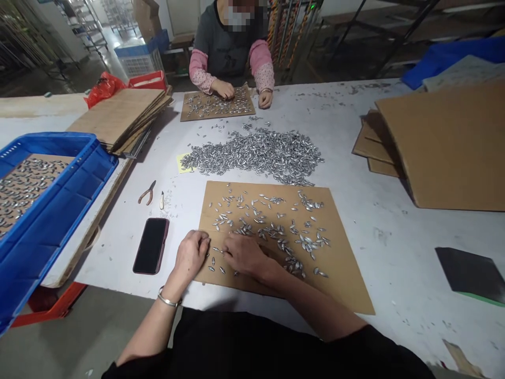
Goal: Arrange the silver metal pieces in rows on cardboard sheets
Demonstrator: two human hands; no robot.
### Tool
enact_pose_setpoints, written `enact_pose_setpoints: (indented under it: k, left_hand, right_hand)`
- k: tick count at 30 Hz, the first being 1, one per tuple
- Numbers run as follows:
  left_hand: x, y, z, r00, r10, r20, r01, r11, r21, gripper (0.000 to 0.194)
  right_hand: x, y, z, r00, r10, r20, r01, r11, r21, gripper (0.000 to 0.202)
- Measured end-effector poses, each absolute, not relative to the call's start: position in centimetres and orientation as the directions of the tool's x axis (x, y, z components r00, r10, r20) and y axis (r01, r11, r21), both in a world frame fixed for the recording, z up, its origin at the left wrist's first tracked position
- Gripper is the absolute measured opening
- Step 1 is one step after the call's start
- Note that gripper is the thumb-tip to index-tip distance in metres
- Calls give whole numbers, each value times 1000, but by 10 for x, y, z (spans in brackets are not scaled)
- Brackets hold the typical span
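A flat cardboard sheet [347,273] lies in front of me, with many small silver pointed-oval metal pieces [311,242] scattered over it. My left hand [192,255] rests at the sheet's left edge, fingers curled closed; whatever they may hold is hidden. Over the left part of the sheet, my right hand [245,255] is bent down with its fingers drawn together among the pieces. Its fingertips are covered by the hand, so I cannot make out what is in them. A few pieces lie between the two hands. Beyond the sheet is a large heap of the same pieces [268,152].
A phone [151,246], pliers [147,193] and a small white-handled tool [161,200] lie left. Further left stand a blue crate [82,179] and stacked cardboard [122,113]. More cardboard [453,147] and a dark pad [469,273] are right. Opposite, a person works at another sheet [189,113].
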State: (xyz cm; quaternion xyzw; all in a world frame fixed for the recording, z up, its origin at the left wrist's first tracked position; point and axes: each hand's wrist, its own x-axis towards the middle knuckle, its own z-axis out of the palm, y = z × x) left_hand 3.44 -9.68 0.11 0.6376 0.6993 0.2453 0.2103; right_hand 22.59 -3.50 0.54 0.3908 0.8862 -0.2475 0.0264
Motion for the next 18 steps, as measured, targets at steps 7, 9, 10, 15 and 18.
enact_pose_setpoints:
  k: [7, 9, 10, 15, 18]
  left_hand:
    - [64, -48, -1, -140, 988, -63, 902, 154, 403, 15]
    - [67, -43, 2, -148, 984, -98, 907, 174, 383, 13]
    - [66, -43, 3, -141, 984, -111, 904, 174, 391, 13]
    - [39, -59, 16, -30, 986, -165, 858, 110, 502, 17]
    - [24, -70, 20, 70, 974, -217, 785, 81, 615, 17]
  right_hand:
    - [226, -5, 11, -558, 813, -167, 819, 507, -269, 24]
    - [225, 6, 9, -511, 850, -130, 851, 479, -216, 25]
    - [224, 9, 7, -500, 856, -128, 859, 472, -201, 25]
    - [222, 10, 3, -518, 841, -158, 850, 485, -205, 23]
    - [219, 2, 4, -612, 766, -197, 783, 552, -287, 23]
